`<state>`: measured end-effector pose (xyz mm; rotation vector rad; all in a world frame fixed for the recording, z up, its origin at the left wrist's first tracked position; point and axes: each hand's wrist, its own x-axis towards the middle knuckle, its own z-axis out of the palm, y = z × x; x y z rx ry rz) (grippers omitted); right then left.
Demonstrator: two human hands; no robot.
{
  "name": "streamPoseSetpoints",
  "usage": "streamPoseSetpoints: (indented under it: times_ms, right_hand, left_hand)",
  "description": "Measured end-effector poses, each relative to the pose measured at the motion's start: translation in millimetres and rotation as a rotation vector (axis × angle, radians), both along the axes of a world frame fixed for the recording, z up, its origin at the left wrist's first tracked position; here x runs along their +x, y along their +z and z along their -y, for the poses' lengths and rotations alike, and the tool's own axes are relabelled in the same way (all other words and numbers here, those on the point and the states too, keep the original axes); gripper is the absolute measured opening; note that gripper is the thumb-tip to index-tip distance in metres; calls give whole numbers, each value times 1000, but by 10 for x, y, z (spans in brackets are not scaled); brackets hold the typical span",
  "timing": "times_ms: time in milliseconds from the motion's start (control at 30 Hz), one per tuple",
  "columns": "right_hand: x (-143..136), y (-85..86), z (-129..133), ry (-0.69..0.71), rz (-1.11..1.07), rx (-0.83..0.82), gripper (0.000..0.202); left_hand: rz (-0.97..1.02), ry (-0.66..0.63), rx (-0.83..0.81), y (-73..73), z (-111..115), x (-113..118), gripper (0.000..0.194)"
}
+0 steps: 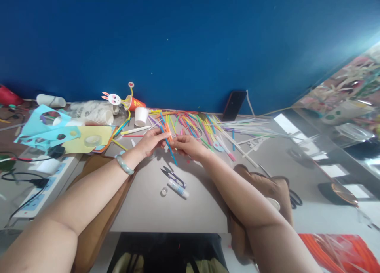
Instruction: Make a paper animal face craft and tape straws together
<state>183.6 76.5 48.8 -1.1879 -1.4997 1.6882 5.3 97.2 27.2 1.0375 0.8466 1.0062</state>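
My left hand point(152, 141) is closed on a few straws, a blue straw point(173, 157) and an orange straw point(167, 126) among them. They stand slantwise between my fingers, above the table. From the right, my right hand point(187, 145) pinches at the same straws, its fingertips close to those of my left hand. Exactly what lies between the right fingertips is too small to tell. Below both hands, thread snips point(173, 177) lie on the table beside a glue stick point(178, 189) and a small clear cap point(164, 191).
Loose coloured straws point(204, 126) spread behind my hands. A white paper cup point(141, 117) and a red cup point(135, 103) with a rabbit face stand back left. Cut blue paper point(44, 126) and a power strip point(47, 186) lie left. A phone point(234, 105) leans on the blue wall.
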Motion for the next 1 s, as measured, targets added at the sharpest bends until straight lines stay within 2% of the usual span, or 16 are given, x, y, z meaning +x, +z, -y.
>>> streamPoseSetpoints:
  times_ms: [333, 667, 900, 1000]
  right_hand:
    - [73, -122, -95, 64, -171, -101, 34]
    - [111, -107, -103, 115, -127, -102, 34]
    - [118, -97, -116, 103, -112, -90, 35]
    - [108, -92, -104, 45, -51, -11, 34]
  left_hand:
    - [-10, -90, -6, 33, -6, -29, 25]
    - [3, -140, 36, 48, 11, -45, 25]
    - [0, -98, 62, 31, 6, -45, 27]
    - [-46, -27, 78, 10, -6, -42, 30]
